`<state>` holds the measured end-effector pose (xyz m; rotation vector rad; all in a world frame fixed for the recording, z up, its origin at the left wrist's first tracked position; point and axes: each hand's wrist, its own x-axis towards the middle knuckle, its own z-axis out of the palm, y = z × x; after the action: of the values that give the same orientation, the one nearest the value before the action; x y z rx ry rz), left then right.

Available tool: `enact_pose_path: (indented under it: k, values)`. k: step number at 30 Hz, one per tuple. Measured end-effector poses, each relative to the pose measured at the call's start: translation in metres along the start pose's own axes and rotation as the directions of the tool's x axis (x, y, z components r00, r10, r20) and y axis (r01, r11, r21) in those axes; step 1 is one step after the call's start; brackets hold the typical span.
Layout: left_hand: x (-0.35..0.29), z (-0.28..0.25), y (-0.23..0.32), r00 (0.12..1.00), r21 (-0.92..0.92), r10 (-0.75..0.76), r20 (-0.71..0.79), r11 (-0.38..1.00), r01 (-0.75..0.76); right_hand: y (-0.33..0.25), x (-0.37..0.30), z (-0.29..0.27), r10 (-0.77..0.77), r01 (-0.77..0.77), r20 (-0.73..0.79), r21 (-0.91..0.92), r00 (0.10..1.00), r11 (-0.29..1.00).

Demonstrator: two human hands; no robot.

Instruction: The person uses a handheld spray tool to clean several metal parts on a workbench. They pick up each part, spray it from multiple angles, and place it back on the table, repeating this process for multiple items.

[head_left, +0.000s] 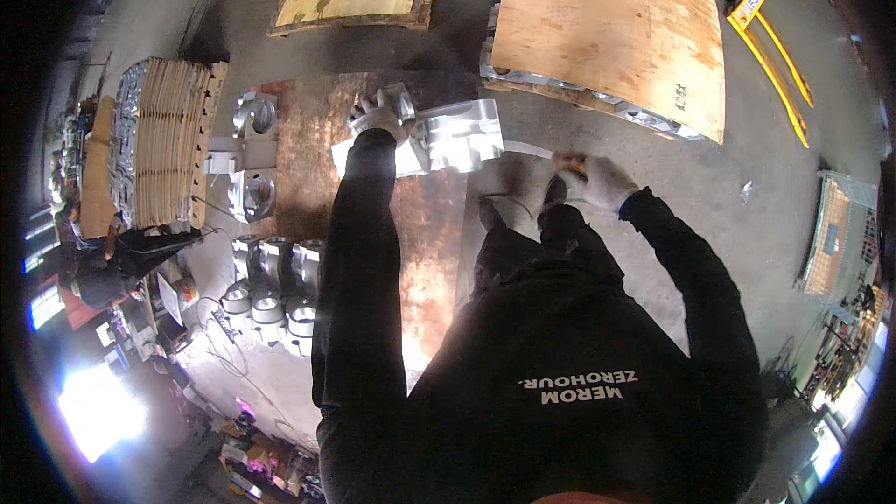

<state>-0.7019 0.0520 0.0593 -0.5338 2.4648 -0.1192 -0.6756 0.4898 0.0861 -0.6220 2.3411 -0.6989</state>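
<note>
My left hand [378,119], in a pale glove, rests with spread fingers on the left part of a shiny silver metal piece [459,135]. This piece lies on a worn, brown-stained sheet [303,140]. Beyond my left fingers, a grey metal block [400,103] stands against it. Off to the right of the metal piece, my right hand [602,182], also gloved, is closed round an orange-brown handle [570,164]. From the handle a thin, pale, slightly curved strip reaches left toward the metal piece. Blur hides the exact kind of this tool.
Machined metal parts with round bores [254,117] stand left of the sheet, with several cylindrical ones [266,308] nearer. Stacked boards [168,140] stand farther left. Plywood-topped pallets [607,28] lie ahead, and a yellow pallet jack [770,47] is at the far right.
</note>
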Motion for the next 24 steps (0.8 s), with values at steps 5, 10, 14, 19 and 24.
enact_pose_path:
  k: [5,10,14,19,24]
  values:
    - [0.018,0.035,-0.029,0.997,0.114,-0.044,-0.071,0.992,0.051,0.005,0.000,-0.044,0.450,-0.383,0.021,0.560,0.893,0.734]
    - [0.007,0.006,0.006,0.991,0.127,-0.122,0.062,0.985,0.113,0.118,-0.020,0.011,0.133,-0.032,-0.152,0.532,0.979,0.846]
    - [0.003,0.011,-0.005,0.982,0.115,-0.188,0.020,0.976,0.184,0.114,-0.006,-0.025,0.502,-0.473,0.218,0.750,0.837,0.463]
    - [0.003,0.002,0.007,0.968,0.128,-0.229,0.105,0.968,0.215,0.131,0.000,-0.001,0.396,-0.442,0.252,0.729,0.883,0.522]
    - [0.006,-0.006,0.009,0.945,0.170,-0.269,0.187,0.956,0.238,0.132,0.013,0.006,0.410,-0.609,0.480,0.741,0.776,0.283]
